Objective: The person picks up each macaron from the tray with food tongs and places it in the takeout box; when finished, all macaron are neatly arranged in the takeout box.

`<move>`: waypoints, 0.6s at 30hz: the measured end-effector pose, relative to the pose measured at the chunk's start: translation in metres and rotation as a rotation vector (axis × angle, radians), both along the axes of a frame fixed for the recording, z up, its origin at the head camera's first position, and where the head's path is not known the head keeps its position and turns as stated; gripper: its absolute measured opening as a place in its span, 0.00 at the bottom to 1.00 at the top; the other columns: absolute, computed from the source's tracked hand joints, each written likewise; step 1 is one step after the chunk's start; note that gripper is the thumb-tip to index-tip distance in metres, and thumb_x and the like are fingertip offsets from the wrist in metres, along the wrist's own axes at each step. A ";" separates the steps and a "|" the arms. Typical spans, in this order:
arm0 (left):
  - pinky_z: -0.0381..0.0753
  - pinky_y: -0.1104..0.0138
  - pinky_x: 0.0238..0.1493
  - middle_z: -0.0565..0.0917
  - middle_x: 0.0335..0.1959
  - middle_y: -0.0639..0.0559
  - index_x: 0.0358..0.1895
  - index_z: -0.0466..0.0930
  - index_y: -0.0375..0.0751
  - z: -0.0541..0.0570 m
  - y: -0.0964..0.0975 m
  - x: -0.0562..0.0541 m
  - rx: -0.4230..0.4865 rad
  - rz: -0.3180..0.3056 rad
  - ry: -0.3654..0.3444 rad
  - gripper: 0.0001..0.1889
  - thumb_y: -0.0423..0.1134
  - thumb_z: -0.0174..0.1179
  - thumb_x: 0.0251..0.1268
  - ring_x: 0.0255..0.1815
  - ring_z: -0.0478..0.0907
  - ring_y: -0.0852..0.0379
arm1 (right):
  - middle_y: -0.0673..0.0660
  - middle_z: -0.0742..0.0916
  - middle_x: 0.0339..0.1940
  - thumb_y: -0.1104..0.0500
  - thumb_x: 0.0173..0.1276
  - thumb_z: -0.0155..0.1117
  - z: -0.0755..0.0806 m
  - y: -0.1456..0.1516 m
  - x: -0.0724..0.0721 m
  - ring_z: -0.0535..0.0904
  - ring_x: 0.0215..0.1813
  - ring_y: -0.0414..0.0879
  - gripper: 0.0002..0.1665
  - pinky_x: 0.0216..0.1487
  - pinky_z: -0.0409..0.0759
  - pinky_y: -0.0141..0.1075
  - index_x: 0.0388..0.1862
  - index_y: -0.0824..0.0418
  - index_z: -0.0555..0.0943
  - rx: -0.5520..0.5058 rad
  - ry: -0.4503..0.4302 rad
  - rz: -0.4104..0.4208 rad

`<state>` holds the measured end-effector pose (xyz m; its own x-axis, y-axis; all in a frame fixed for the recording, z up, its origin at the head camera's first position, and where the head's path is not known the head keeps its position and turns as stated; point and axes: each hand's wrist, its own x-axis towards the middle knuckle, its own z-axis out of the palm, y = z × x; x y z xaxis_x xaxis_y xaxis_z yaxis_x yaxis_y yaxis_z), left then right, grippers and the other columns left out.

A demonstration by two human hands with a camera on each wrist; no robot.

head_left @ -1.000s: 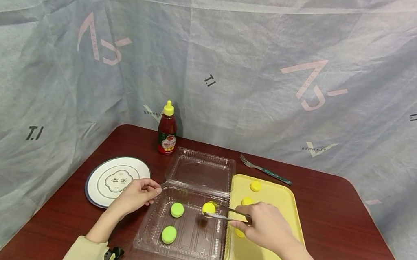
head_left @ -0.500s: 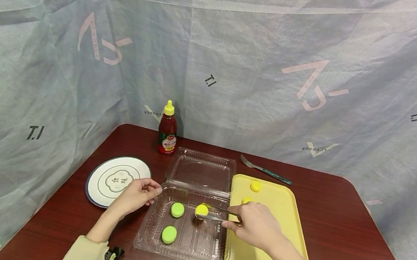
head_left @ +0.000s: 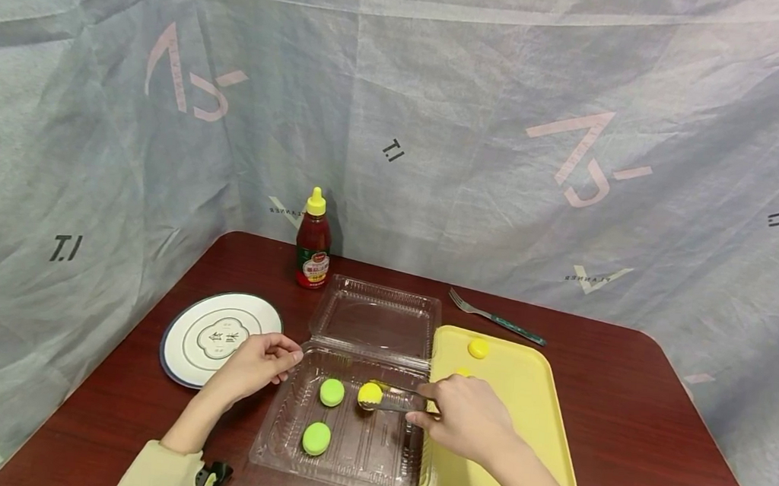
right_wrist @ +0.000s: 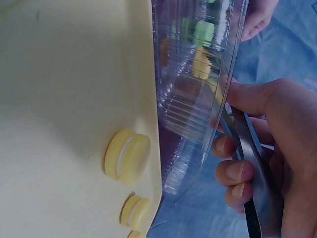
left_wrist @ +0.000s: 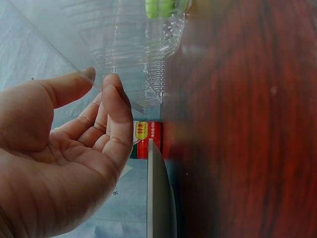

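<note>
My right hand (head_left: 468,421) grips metal tongs (right_wrist: 250,153). Between the tong tips is a yellow macaron (head_left: 370,393), inside the clear plastic container (head_left: 373,451). Two green macarons sit in the container's left part, one green macaron (head_left: 332,392) behind the other green macaron (head_left: 316,439). At the container's back left corner, my left hand (head_left: 257,368) pinches the rim between thumb and forefinger; the left wrist view shows the fingertips (left_wrist: 113,82) right at that edge. The container's lid (head_left: 376,322) lies folded open toward the back.
A yellow tray (head_left: 521,406) adjoins the container's right side, with several yellow macarons (right_wrist: 136,161) on it, some hidden behind my right hand. A white plate (head_left: 197,327) lies at left, a ketchup bottle (head_left: 313,252) stands behind, and a fork (head_left: 496,322) rests at the back right.
My right hand has moved left with the tongs, carrying the yellow macaron further into the container, close to the rear green one. The left hand has stayed at the rim.
</note>
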<state>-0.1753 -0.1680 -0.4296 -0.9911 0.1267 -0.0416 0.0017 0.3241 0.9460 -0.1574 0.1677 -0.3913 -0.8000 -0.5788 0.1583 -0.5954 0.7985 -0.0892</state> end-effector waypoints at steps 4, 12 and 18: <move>0.81 0.67 0.29 0.80 0.25 0.49 0.44 0.81 0.28 0.000 0.000 0.000 0.000 0.002 0.000 0.09 0.33 0.61 0.70 0.27 0.78 0.55 | 0.37 0.71 0.13 0.42 0.60 0.73 0.000 -0.003 0.000 0.60 0.15 0.33 0.13 0.18 0.63 0.31 0.31 0.49 0.85 0.017 0.020 0.022; 0.81 0.68 0.28 0.79 0.25 0.49 0.44 0.80 0.27 0.001 0.000 0.001 0.007 -0.004 0.005 0.09 0.32 0.61 0.69 0.26 0.78 0.55 | 0.38 0.66 0.10 0.42 0.60 0.73 0.001 -0.009 -0.001 0.60 0.15 0.34 0.25 0.17 0.62 0.31 0.16 0.44 0.67 0.051 0.045 0.031; 0.81 0.68 0.28 0.79 0.26 0.48 0.45 0.80 0.27 0.001 0.000 0.001 0.006 0.000 -0.001 0.09 0.33 0.61 0.70 0.26 0.78 0.55 | 0.38 0.65 0.10 0.42 0.59 0.74 -0.001 -0.011 -0.001 0.60 0.15 0.34 0.27 0.17 0.62 0.31 0.15 0.45 0.65 0.066 0.066 0.025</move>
